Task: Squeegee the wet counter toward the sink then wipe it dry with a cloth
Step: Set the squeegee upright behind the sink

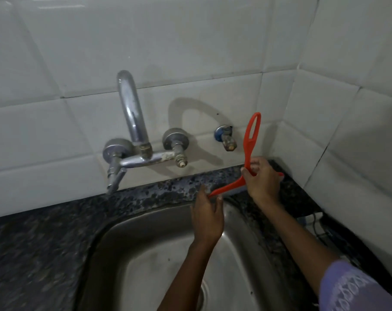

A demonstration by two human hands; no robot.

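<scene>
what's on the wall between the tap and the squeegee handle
A small valve with a blue collar sits between the tap and the squeegee, as the head view shows.
</scene>
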